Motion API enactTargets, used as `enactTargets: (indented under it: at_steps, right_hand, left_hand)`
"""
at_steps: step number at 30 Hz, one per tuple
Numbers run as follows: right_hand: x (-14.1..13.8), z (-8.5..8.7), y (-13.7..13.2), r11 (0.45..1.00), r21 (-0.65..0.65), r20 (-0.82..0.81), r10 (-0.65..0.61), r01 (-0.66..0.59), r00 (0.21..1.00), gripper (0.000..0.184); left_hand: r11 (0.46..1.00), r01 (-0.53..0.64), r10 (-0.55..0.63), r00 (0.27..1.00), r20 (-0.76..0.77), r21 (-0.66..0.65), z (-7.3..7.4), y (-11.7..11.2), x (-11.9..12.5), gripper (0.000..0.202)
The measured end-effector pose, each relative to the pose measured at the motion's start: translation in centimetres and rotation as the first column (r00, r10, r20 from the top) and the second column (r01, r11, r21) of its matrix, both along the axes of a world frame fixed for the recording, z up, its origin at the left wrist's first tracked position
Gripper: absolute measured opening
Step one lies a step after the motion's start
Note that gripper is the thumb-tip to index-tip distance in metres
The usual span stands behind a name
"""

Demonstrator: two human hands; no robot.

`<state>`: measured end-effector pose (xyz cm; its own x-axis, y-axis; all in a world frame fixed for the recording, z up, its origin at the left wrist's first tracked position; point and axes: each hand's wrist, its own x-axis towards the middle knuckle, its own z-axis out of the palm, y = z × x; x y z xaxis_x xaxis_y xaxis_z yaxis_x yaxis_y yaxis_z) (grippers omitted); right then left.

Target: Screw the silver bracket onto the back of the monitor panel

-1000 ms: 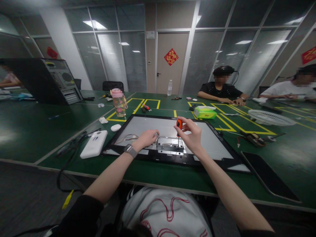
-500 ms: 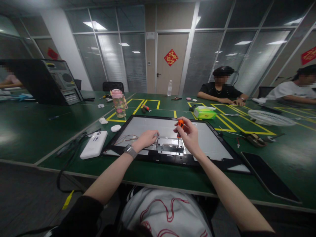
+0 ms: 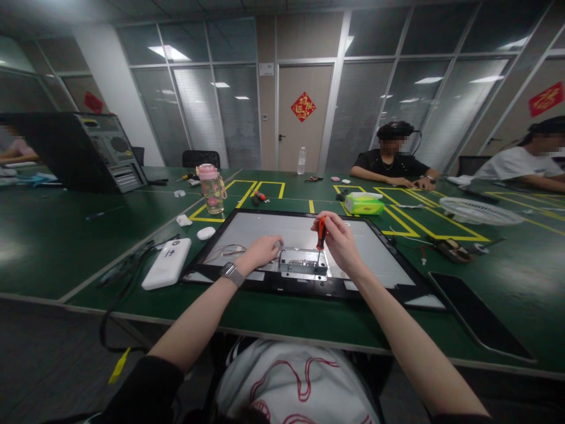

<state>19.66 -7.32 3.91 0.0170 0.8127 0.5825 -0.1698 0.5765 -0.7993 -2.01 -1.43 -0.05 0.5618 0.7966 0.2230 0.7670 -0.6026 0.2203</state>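
Observation:
A flat display panel with a black frame lies on the green table, its pale back side up. Near its front edge sits a metal bracket with a hinge-like part along it. My right hand is closed around an orange and black screwdriver, held upright with its shaft down on the bracket's right end. At the bracket's left end, my left hand has its fingers curled against the edge; the fingertips are partly hidden. Thin wires run over the panel left of that hand.
Left of the panel are a white power bank, a white case and a pink-lidded bottle. A black phone-like slab lies right. Behind are a green tissue pack and a computer case. Other people sit across the table.
The view has shifted slightly. My right hand has turned a little about the screwdriver, whose handle now leans slightly more. My left hand stays at the bracket.

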Motion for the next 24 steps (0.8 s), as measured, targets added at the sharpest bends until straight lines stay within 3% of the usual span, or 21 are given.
enactTargets:
  at_steps: [3, 6, 11, 15, 20, 22, 24]
  right_hand:
    - [0.1, 0.2, 0.0, 0.999, -0.016, -0.012, -0.040, 0.040, 0.999, 0.017]
    - [0.3, 0.3, 0.0, 1.000, -0.019, -0.017, 0.009, -0.010, 1.000, 0.023]
    - [0.7, 0.5, 0.0, 0.999, 0.048, 0.060, -0.007, 0.004, 0.998, 0.027]
    - [0.7, 0.6, -0.2, 0.977, 0.144, 0.199, -0.184, 0.157, 0.963, 0.024]
    - [0.6, 0.6, -0.7, 0.812, 0.398, 0.267, -0.548, 0.427, 0.793, 0.011]
    - [0.5, 0.6, -0.9, 0.803, 0.425, 0.297, -0.559, 0.417, 0.774, 0.018]
    - [0.5, 0.5, -1.0, 0.832, 0.421, 0.328, -0.511, 0.361, 0.795, 0.028]
  left_hand:
    - [1.000, -0.010, 0.010, 1.000, -0.012, 0.005, -0.2, 0.2, 0.0, 0.032]
    - [1.000, -0.010, 0.010, 1.000, -0.018, 0.010, -0.2, 0.2, 0.0, 0.031]
    - [1.000, -0.004, 0.004, 1.000, -0.022, 0.025, -0.3, 0.2, 0.0, 0.031]
    - [1.000, 0.002, -0.002, 1.000, -0.011, 0.021, -0.4, 0.3, 0.0, 0.031]
    - [1.000, -0.003, 0.003, 1.000, -0.009, 0.008, -0.3, 0.3, -0.1, 0.030]
    - [1.000, -0.008, 0.008, 1.000, -0.013, 0.007, -0.3, 0.3, -0.1, 0.030]
    - [1.000, -0.010, 0.010, 1.000, -0.013, 0.006, -0.3, 0.3, -0.1, 0.030]
